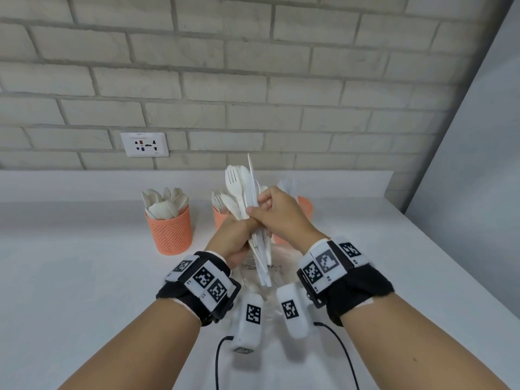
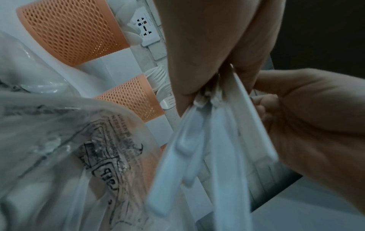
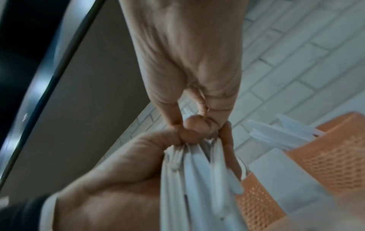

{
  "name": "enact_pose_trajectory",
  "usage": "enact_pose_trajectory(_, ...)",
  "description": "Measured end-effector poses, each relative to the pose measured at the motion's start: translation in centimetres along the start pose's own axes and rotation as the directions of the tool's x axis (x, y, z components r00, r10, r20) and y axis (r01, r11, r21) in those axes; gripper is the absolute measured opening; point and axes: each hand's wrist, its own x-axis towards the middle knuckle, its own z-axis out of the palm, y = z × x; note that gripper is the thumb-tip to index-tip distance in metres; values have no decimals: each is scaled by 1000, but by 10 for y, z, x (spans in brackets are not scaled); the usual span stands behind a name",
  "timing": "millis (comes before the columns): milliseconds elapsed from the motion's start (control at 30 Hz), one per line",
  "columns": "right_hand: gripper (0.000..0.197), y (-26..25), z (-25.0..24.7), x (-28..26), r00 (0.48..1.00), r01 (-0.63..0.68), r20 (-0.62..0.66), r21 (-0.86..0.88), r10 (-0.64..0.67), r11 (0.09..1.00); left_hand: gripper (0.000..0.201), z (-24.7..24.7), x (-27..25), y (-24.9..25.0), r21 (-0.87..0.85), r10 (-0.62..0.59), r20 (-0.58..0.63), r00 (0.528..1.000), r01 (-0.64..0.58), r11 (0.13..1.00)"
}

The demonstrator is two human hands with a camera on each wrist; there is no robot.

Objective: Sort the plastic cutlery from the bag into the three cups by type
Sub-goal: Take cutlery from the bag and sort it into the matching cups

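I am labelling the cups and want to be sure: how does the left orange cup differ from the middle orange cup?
The left cup holds spoons and stands fully visible; the middle cup holds forks and is partly hidden behind the left hand. Both are orange mesh cups standing upright on the white counter.

Black print on clear bag [image 2: 102, 156] — blurred, mirrored, unreadable. Faint line atop socket [image 1: 144, 144] at 10 o'clock — too small. Square coded tags on wristbands [image 1: 206, 280], no letters legible.
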Motion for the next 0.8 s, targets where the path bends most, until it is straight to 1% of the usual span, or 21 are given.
enact_pose_trajectory(33, 23, 2, -4, 1, 999, -29, 35, 41, 28, 999, 38, 1, 0, -1, 12, -4, 12, 1000, 4, 1000)
enact_pose_trajectory(67, 23, 4, -7, 1, 997, -50, 62, 62, 46, 997, 34, 2, 0, -2, 26, -10, 22, 1000, 9, 1000)
enact_pose_trajectory(167, 18, 11, -14, 4, 992, -81, 113, 149, 64, 985, 15, 4, 2, -4, 89, -30, 74, 997, 23, 996)
enact_pose_trajectory(233, 15, 16, -18, 7, 986, -114, 143, 243, 81, 963, 16, 5, 3, -3, 120, -51, 107, 993, 38, 992)
enact_pose_trajectory(300, 13, 19, -22, 9, 982, -125, 174, 271, 79, 955, 19, 5, 6, -3, 121, -67, 107, 992, 54, 991)
enact_pose_trajectory(400, 19, 23, -25, 13, 980, -96, 194, 218, 53, 971, 21, 5, 8, -3, 97, -70, 60, 996, 64, 993)
enact_pose_trajectory(500, 24, 29, -25, 16, 981, -72, 191, 214, 31, 974, 26, 9, 8, -4, 108, -65, 24, 998, 62, 992)
enact_pose_trajectory(533, 24, 32, -24, 16, 983, -57, 184, 208, 18, 976, 29, 10, 8, -4, 91, -68, 15, 998, 67, 994)
enact_pose_trajectory(600, 21, 35, -22, 15, 987, -21, 159, 171, -7, 985, 28, 11, 6, -4, 61, -80, 7, 997, 79, 995)
enact_pose_trajectory(733, 8, 39, -17, 12, 991, 70, 105, 97, -80, 993, 37, 12, 7, -4, -44, -101, -11, 995, 100, 994)
enact_pose_trajectory(767, 7, 39, -16, 11, 991, 97, 80, 74, -103, 992, 36, 12, 9, -4, -60, -97, -24, 995, 95, 994)
enact_pose_trajectory(800, 15, 39, -15, 11, 991, 123, 51, 42, -125, 992, 34, 12, 10, -4, -61, -91, -41, 995, 88, 994)
